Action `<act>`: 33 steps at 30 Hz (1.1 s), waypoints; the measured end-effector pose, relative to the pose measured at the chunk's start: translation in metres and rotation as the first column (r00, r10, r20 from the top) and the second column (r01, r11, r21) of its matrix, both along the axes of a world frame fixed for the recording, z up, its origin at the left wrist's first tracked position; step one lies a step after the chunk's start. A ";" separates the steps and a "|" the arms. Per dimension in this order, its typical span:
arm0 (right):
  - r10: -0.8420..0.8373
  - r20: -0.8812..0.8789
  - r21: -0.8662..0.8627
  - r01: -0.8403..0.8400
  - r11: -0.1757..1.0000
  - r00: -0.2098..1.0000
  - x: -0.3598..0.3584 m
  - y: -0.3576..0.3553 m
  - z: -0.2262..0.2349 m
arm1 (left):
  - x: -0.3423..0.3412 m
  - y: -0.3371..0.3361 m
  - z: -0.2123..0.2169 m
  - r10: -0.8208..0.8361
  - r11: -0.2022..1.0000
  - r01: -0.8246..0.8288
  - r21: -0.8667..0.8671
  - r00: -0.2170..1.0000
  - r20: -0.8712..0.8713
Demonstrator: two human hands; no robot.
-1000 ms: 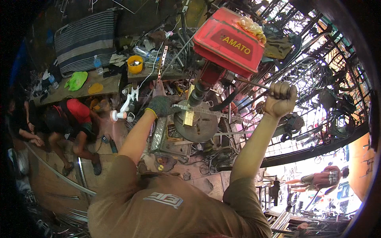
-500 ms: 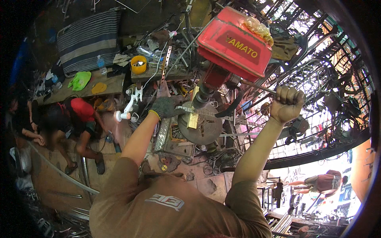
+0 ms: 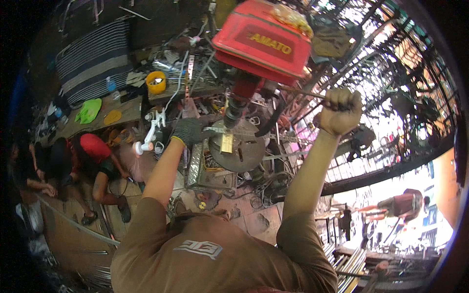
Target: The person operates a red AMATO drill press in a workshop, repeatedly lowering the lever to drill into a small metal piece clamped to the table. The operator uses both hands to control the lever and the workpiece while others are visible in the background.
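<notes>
My left hand (image 3: 188,131), in a dark glove with a yellow cuff edge, is closed on the left end of a flat metal strip with holes (image 3: 242,132). That strip lies across a yellowish bar (image 3: 226,144) on the round slotted table (image 3: 251,158) of a drill press. Right above it is the drill chuck (image 3: 233,113); whether the bit touches the strip is not visible. Bare and raised, my right hand (image 3: 343,112) wraps round the end of the feed lever (image 3: 303,93), right of the red drill press head (image 3: 261,44).
Left of the press, a bench (image 3: 132,111) bears a yellow tub (image 3: 156,83) and a green cloth (image 3: 89,111). A white clamp-like part (image 3: 155,127) stands near my left forearm. People crouch at far left, one in a red shirt (image 3: 95,147). Metal grating (image 3: 381,112) rises at right.
The view has shifted, so the press and bench appear farther left and slightly higher. My left hand still grips the metal strip and my right hand the feed lever.
</notes>
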State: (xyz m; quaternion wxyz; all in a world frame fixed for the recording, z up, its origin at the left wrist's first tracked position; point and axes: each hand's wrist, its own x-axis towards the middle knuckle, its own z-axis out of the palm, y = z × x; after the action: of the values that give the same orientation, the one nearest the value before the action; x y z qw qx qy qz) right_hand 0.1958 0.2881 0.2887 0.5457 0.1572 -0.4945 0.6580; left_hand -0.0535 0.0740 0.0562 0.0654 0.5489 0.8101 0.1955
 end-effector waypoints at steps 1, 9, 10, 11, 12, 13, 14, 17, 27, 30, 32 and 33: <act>-0.014 -0.006 0.016 0.014 1.000 1.000 0.001 0.000 -0.001 | 0.000 0.001 0.002 0.034 0.998 -0.033 -0.056 0.999 0.029; -0.013 0.073 0.077 0.007 0.997 0.997 0.007 -0.004 0.002 | -0.001 0.004 0.003 0.052 0.977 -0.055 -0.208 0.998 -0.017; -0.016 0.079 0.092 0.009 0.996 0.997 0.007 -0.005 0.002 | -0.003 0.003 0.000 0.048 0.985 -0.051 -0.167 0.999 -0.020; -0.019 0.086 0.107 0.010 0.994 0.996 0.007 -0.006 0.003 | -0.004 0.003 -0.004 0.049 0.988 -0.052 -0.145 0.999 -0.023; -0.020 0.099 0.125 0.007 0.992 0.995 0.007 -0.007 0.003 | -0.005 0.003 -0.008 0.048 0.990 -0.051 -0.130 0.998 -0.027; -0.030 0.095 0.125 0.018 0.992 0.995 0.007 -0.007 0.003 | -0.007 0.004 -0.011 0.051 0.990 -0.055 -0.133 0.998 -0.032; -0.037 0.100 0.127 0.024 0.992 0.994 0.007 -0.007 0.002 | -0.008 0.005 -0.014 0.056 0.989 -0.061 -0.137 0.998 -0.035; -0.050 0.089 0.084 0.042 0.996 0.995 0.008 -0.005 0.001 | -0.011 0.007 -0.017 0.026 0.990 -0.036 -0.138 0.997 -0.074; -0.021 0.089 0.113 0.011 0.993 0.996 0.006 -0.008 0.003 | 0.000 0.000 0.003 0.047 0.991 -0.046 -0.129 0.999 0.004; -0.029 0.081 0.100 0.021 0.995 0.996 0.005 -0.006 0.002 | 0.002 -0.001 0.010 0.060 0.983 -0.057 -0.175 0.998 0.013; -0.020 0.078 0.095 0.013 0.995 0.997 0.008 -0.002 0.000 | 0.004 -0.002 0.014 0.074 0.977 -0.074 -0.200 0.997 -0.007; -0.005 0.079 0.100 -0.002 0.995 0.997 0.009 0.000 -0.002 | 0.005 -0.002 0.014 0.060 0.981 -0.060 -0.185 0.998 -0.006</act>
State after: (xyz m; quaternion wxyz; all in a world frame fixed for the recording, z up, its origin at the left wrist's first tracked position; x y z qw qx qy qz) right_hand 0.2049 0.2883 0.2869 0.5177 0.1578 -0.5480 0.6378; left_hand -0.0486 0.0724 0.0706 0.1102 0.5159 0.8408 0.1212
